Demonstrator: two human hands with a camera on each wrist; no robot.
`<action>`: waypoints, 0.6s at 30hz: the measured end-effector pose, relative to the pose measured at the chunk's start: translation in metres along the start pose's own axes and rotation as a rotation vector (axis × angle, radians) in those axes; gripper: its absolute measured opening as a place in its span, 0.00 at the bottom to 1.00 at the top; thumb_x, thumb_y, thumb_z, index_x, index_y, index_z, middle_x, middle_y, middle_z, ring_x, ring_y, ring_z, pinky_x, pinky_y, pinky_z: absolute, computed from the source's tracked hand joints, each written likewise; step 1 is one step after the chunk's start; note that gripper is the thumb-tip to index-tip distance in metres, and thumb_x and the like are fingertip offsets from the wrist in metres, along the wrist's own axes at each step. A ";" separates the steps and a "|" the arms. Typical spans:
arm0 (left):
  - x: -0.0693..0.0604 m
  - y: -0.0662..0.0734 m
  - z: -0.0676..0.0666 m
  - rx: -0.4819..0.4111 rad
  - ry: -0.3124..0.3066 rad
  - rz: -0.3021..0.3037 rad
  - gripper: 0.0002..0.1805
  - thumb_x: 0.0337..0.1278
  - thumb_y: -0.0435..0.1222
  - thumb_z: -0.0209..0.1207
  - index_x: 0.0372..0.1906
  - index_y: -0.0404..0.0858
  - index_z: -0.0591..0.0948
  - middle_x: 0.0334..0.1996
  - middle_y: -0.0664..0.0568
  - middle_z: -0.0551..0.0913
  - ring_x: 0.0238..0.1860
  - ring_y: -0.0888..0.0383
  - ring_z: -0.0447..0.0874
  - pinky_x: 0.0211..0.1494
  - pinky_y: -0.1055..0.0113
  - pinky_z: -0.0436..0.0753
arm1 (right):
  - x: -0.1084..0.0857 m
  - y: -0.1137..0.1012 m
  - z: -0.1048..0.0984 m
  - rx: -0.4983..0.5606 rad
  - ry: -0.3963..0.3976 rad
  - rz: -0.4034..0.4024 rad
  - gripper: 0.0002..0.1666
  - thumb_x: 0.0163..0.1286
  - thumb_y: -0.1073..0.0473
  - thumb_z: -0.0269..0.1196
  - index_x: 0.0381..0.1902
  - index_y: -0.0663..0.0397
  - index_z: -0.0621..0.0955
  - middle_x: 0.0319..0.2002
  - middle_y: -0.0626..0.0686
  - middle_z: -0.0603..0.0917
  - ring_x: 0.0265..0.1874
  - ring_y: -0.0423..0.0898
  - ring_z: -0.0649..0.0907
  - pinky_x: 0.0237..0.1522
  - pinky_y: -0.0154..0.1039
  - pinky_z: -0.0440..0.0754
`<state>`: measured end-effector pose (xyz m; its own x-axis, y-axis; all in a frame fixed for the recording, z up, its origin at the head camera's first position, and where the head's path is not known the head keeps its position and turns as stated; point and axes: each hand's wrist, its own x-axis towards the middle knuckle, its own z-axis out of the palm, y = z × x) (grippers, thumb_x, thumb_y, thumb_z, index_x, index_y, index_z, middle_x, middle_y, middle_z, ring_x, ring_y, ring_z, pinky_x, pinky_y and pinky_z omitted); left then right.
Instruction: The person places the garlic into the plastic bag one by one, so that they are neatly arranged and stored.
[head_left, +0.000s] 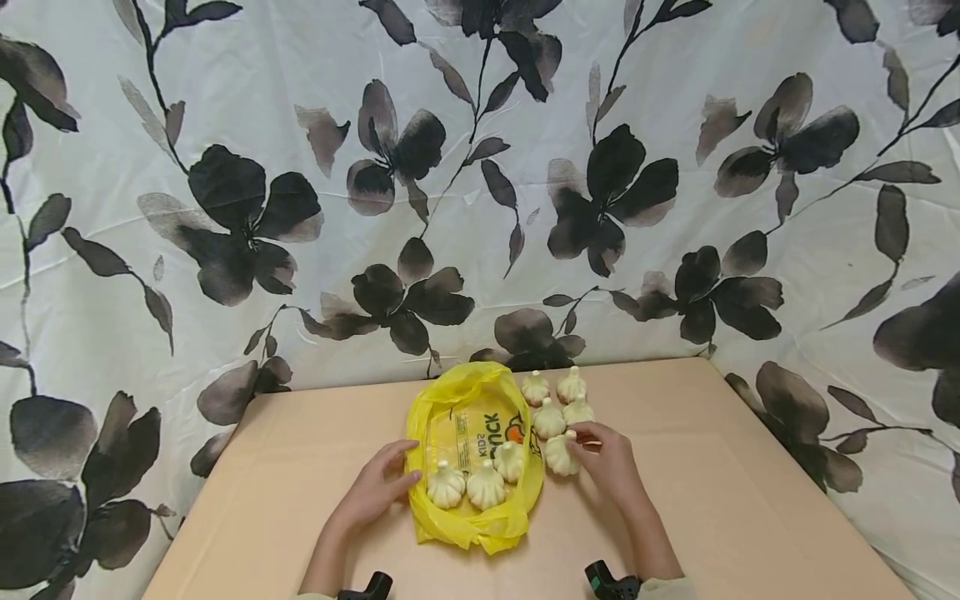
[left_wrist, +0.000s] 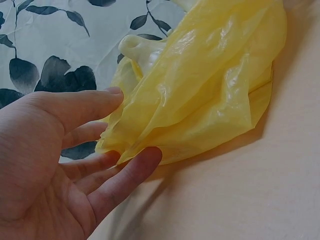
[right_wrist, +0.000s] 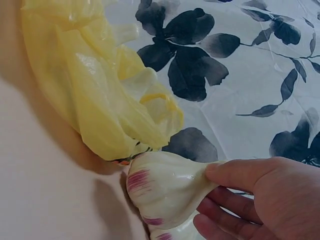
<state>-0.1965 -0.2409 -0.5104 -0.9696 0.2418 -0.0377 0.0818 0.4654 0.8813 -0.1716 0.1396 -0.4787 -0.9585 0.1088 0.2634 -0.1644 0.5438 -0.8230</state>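
Note:
A yellow plastic bag (head_left: 480, 533) lies with its mouth spread wide and rim folded out, three garlic bulbs (head_left: 486, 486) inside. My left hand (head_left: 378, 483) touches the bag's left side, thumb and fingers apart and fairly straight in the left wrist view. To the right of the bag, my right hand (head_left: 609, 462) pinches a garlic bulb (right_wrist: 165, 187) by its stem between thumb and fingers. That bulb is cream with purple streaks low on its side. Several more garlic bulbs (head_left: 550, 420) stand in a cluster just behind it, close to the bag's right side.
The tan tabletop (head_left: 720, 483) extends to both sides of the bag. A white cloth with dark flowers (head_left: 495, 208) hangs behind the table and along its sides. Black wrist devices (head_left: 611, 581) show at the lower edge of the head view.

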 end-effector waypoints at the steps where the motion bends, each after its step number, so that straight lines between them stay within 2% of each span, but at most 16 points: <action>1: 0.000 0.000 0.000 0.001 -0.002 -0.001 0.28 0.60 0.44 0.63 0.66 0.49 0.72 0.72 0.46 0.63 0.70 0.39 0.65 0.70 0.39 0.64 | 0.000 -0.002 -0.001 -0.001 0.005 -0.003 0.14 0.58 0.67 0.69 0.44 0.60 0.84 0.38 0.55 0.87 0.41 0.51 0.86 0.45 0.43 0.86; 10: -0.002 0.004 -0.002 -0.015 -0.004 0.002 0.29 0.59 0.45 0.63 0.66 0.47 0.72 0.72 0.45 0.63 0.69 0.38 0.66 0.69 0.40 0.67 | 0.005 -0.013 -0.003 0.004 0.032 -0.033 0.13 0.57 0.69 0.69 0.42 0.60 0.85 0.37 0.56 0.87 0.39 0.52 0.86 0.43 0.44 0.86; 18: -0.002 0.005 -0.002 -0.011 0.001 0.018 0.29 0.59 0.44 0.63 0.65 0.48 0.72 0.71 0.45 0.64 0.70 0.38 0.64 0.70 0.39 0.63 | 0.010 -0.022 -0.001 0.039 0.039 -0.052 0.14 0.57 0.69 0.69 0.43 0.61 0.84 0.39 0.58 0.87 0.40 0.54 0.86 0.43 0.42 0.86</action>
<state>-0.1942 -0.2409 -0.5052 -0.9682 0.2492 -0.0218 0.0963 0.4519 0.8869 -0.1771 0.1290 -0.4573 -0.9387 0.1137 0.3255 -0.2240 0.5165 -0.8265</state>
